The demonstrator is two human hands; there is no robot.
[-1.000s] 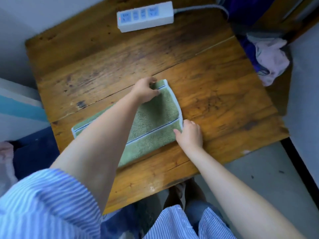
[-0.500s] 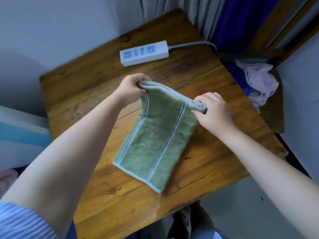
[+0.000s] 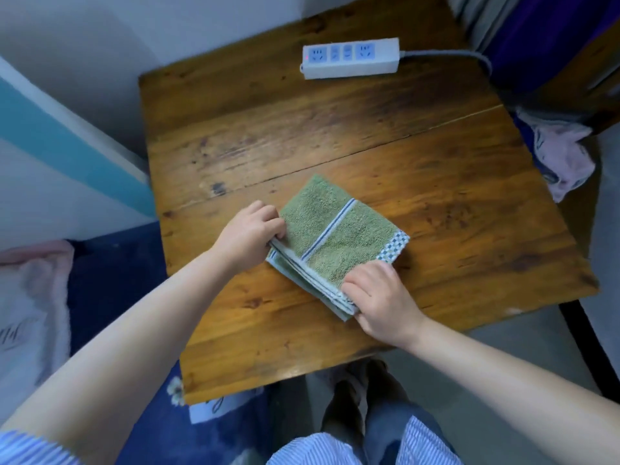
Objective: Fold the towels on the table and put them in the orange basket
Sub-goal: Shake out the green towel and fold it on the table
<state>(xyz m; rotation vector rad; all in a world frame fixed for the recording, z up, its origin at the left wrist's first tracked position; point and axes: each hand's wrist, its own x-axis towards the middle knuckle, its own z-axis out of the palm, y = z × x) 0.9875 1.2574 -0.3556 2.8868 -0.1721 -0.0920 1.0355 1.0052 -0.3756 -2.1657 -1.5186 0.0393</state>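
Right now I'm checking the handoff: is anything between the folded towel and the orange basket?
Cannot tell: no orange basket is in view. Both the left hand and right hand already grip the green towel directly.

A green towel (image 3: pixel 335 236) with a blue-and-white stripe and a checkered border lies folded into a thick stacked square, angled, near the surface's (image 3: pixel 335 135) front edge.

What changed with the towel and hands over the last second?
The green towel went from half-folded flat, up into the air held by its top edge, and now lies back on the table folded smaller, with layered edges toward the person. The left hand and right hand kept hold throughout and now pinch its near corners. The power strip stayed put.
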